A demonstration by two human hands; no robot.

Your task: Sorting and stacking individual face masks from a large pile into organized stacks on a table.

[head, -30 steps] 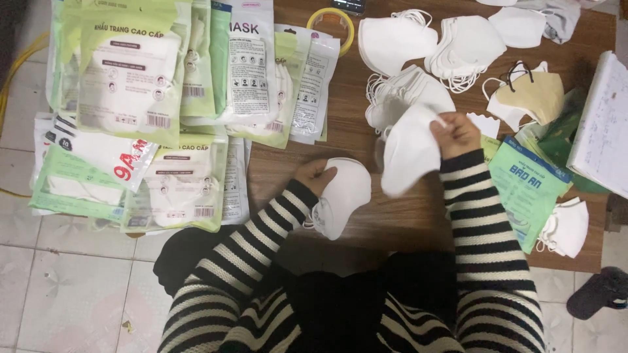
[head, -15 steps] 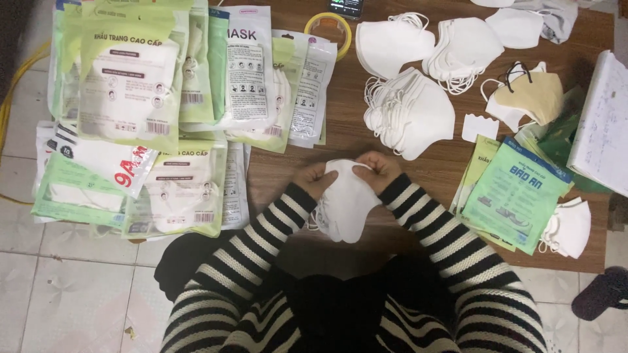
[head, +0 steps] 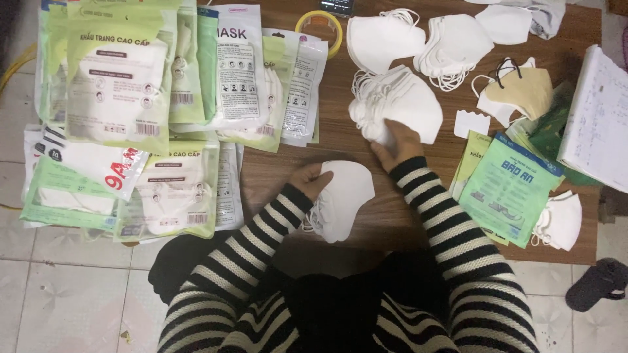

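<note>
Left hand (head: 313, 182) pinching small stack of white masks (head: 343, 199) just above bench (head: 392, 222), long axis slanting toward chest. Right hand (head: 396, 145) nearer mask pile (head: 396, 104), fingers closed on its lower edge, probably gripping one mask; grip partly hidden. Pile lies up-right of left hand.

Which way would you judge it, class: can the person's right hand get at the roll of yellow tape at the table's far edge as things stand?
Probably yes. The right hand rests on the stack of white masks, and bare wood lies between it and the yellow tape roll; nothing covers the roll.
</note>
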